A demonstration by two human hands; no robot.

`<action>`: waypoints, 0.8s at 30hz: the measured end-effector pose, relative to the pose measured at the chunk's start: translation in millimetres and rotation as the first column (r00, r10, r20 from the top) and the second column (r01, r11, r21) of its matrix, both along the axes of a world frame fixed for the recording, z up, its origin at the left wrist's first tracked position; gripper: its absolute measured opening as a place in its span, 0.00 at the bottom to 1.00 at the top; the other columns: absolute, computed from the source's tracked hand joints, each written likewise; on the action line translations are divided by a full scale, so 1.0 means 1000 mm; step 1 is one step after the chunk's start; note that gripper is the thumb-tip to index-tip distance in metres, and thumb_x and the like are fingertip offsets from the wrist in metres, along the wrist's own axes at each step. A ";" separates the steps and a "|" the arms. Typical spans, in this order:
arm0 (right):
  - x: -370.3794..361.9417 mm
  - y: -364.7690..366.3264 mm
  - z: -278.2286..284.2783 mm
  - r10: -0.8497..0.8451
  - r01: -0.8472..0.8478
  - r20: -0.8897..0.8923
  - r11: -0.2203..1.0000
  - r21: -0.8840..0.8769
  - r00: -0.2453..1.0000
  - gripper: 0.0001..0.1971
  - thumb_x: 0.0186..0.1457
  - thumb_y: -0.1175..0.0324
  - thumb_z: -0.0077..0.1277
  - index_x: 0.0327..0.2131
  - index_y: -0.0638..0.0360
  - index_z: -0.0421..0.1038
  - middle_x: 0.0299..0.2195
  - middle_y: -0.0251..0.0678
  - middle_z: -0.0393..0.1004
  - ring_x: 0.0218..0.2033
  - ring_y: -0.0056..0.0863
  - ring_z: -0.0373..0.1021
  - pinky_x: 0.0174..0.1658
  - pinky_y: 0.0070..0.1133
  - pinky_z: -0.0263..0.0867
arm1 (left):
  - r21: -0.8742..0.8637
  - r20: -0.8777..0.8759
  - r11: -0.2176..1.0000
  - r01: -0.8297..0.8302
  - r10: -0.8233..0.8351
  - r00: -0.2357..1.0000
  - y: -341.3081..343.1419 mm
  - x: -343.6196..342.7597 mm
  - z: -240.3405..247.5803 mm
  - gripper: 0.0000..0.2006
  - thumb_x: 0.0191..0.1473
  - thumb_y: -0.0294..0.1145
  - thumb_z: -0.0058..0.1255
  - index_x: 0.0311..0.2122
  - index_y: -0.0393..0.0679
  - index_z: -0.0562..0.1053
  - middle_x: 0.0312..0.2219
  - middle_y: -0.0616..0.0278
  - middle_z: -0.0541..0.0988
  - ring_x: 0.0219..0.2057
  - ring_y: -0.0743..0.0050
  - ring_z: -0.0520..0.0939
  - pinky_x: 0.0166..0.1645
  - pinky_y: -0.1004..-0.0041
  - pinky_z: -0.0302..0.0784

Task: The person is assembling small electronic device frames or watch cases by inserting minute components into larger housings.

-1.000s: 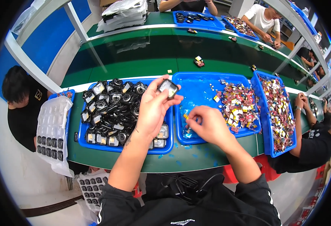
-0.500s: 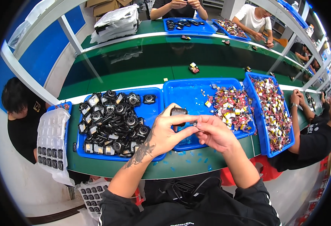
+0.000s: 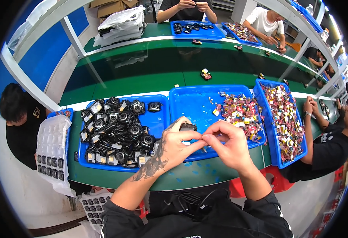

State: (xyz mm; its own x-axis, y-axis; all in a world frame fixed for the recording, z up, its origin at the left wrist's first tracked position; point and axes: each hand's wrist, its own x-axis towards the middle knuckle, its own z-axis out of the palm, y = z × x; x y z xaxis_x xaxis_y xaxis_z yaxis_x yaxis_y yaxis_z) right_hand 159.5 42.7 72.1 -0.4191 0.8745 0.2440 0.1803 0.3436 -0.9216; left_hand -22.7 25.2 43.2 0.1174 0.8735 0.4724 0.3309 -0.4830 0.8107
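My left hand (image 3: 178,143) is closed around a black watch case (image 3: 188,127), which shows above its curled fingers. Its thumb and index finger reach right and meet the fingertips of my right hand (image 3: 230,146). That hand is pinched closed; whatever lies between its fingertips is hidden or too small to name. Both hands are above the near edge of a blue tray (image 3: 187,95) holding a heap of small red, white and yellow battery-like parts (image 3: 241,113). To the left, another blue tray (image 3: 162,115) carries a pile of black watch cases (image 3: 116,129).
A slanted blue bin (image 3: 275,152) of similar small parts stands right. White blister trays (image 3: 53,146) with dark pieces are at the left. A green conveyor (image 3: 142,71) runs behind, with a loose part (image 3: 205,74) on it. Several co-workers sit around. Blue scraps (image 3: 195,172) litter the near edge.
My right hand has turned and its fingertips now press against my left fingertips; the small silvery piece seen there before is hidden. The watch case sits lower in my left hand.
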 end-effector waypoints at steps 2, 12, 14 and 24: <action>0.001 0.000 0.000 -0.037 0.027 -0.068 0.989 -0.144 0.997 0.05 0.54 0.76 0.56 0.33 0.67 0.73 0.29 0.35 0.74 0.30 0.19 0.72 0.33 0.18 0.73 | 0.008 0.000 1.000 -0.009 0.009 1.000 -0.001 0.002 0.001 0.09 0.38 0.27 0.68 0.28 0.41 0.81 0.26 0.61 0.73 0.28 0.72 0.75 0.32 0.74 0.71; 0.019 0.002 -0.001 0.114 -0.203 -0.229 0.887 -0.416 0.967 0.05 0.57 0.73 0.52 0.32 0.65 0.72 0.30 0.30 0.73 0.32 0.15 0.69 0.37 0.16 0.68 | 0.153 -0.051 0.987 0.053 -0.046 0.998 0.002 0.000 -0.003 0.10 0.37 0.30 0.69 0.28 0.44 0.81 0.26 0.62 0.73 0.27 0.70 0.75 0.30 0.73 0.71; 0.025 0.007 -0.006 0.150 -0.226 -0.206 0.878 -0.422 0.967 0.05 0.58 0.71 0.52 0.33 0.63 0.72 0.30 0.28 0.73 0.31 0.13 0.68 0.36 0.14 0.66 | 0.361 -0.279 0.926 0.108 -0.003 0.960 0.003 -0.003 -0.005 0.11 0.35 0.32 0.69 0.28 0.45 0.80 0.26 0.62 0.74 0.26 0.68 0.76 0.28 0.72 0.72; 0.024 0.023 -0.023 0.257 -0.348 -0.237 0.752 -0.560 0.937 0.12 0.62 0.62 0.48 0.34 0.61 0.71 0.23 0.24 0.68 0.24 0.10 0.62 0.28 0.13 0.62 | 0.373 -0.362 0.921 0.114 0.031 0.932 0.006 0.000 -0.007 0.09 0.40 0.36 0.65 0.28 0.47 0.78 0.28 0.63 0.73 0.29 0.65 0.78 0.28 0.69 0.75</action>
State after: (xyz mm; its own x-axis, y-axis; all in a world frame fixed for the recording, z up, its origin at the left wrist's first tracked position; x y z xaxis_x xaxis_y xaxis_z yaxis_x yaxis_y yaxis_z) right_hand 183.9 65.4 48.7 -0.6883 0.6984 -0.1964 0.0180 -0.2542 -0.9670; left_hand -22.7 31.4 36.1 0.3720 0.6245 0.6867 0.5324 -0.7496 0.3933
